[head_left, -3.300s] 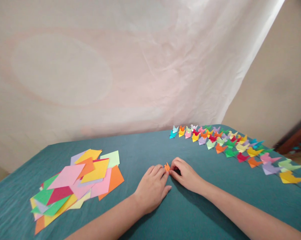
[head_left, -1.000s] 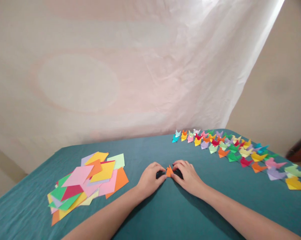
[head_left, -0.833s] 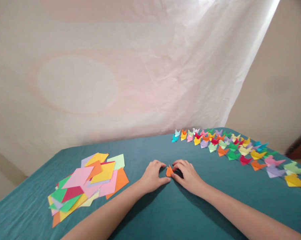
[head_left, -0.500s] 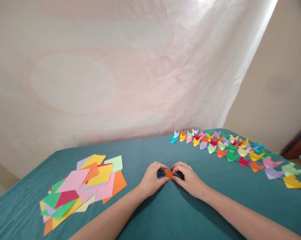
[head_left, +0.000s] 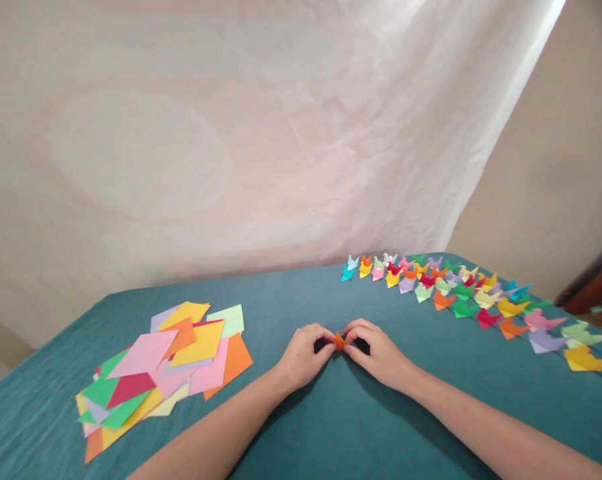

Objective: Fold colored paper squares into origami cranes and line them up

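Note:
A small folded piece of orange paper (head_left: 339,341) is held between both hands at the middle of the table. My left hand (head_left: 308,353) pinches its left side between thumb and fingers. On the other side, my right hand (head_left: 373,347) grips the right edge in a similar pinch. The paper comes to a point at the top, and the fingertips cover its sides. Both forearms rest low over the teal cloth (head_left: 291,433).
To the left lies a loose, overlapping pile of coloured paper squares (head_left: 145,357). Rows of small folded paper birds (head_left: 443,300) in many colours stand at the right and back right. Behind the table hangs a pale sheet (head_left: 261,160).
The orange paper looked wider, with fanned pleats, and now shows as a narrower pointed shape. The fingertips have drawn slightly closer together. The view has tilted a little.

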Demonstrator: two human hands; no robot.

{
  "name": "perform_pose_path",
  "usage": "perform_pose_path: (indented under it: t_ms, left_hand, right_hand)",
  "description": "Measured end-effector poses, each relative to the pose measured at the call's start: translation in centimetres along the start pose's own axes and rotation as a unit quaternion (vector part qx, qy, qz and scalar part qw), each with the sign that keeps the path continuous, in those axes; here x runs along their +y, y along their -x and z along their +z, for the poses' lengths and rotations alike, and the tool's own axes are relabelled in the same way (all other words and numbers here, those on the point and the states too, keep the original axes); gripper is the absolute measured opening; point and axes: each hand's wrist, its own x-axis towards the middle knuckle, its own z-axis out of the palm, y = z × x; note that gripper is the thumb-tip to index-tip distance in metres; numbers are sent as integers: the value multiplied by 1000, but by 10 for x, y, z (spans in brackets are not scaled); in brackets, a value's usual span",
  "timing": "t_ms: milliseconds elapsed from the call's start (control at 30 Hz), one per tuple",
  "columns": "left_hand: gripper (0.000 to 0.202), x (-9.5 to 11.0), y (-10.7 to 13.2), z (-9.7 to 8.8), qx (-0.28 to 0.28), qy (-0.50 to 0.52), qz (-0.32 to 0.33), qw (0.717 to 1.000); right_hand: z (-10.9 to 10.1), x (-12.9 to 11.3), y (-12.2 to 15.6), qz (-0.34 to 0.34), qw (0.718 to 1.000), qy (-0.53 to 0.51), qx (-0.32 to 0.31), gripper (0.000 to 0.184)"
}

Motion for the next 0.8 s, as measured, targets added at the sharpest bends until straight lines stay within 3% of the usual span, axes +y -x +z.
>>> perform_pose_path:
  t_ms: [367, 800]
  left_hand:
    - [16, -3, 0, -1, -22, -22, 27, 999]
    - [8, -5, 4, 5, -5, -116, 29, 993]
  right_hand:
    - [-1, -2, -1, -11, 1000, 2, -28, 20]
    - [6, 3, -5, -10, 998, 64, -21, 6]
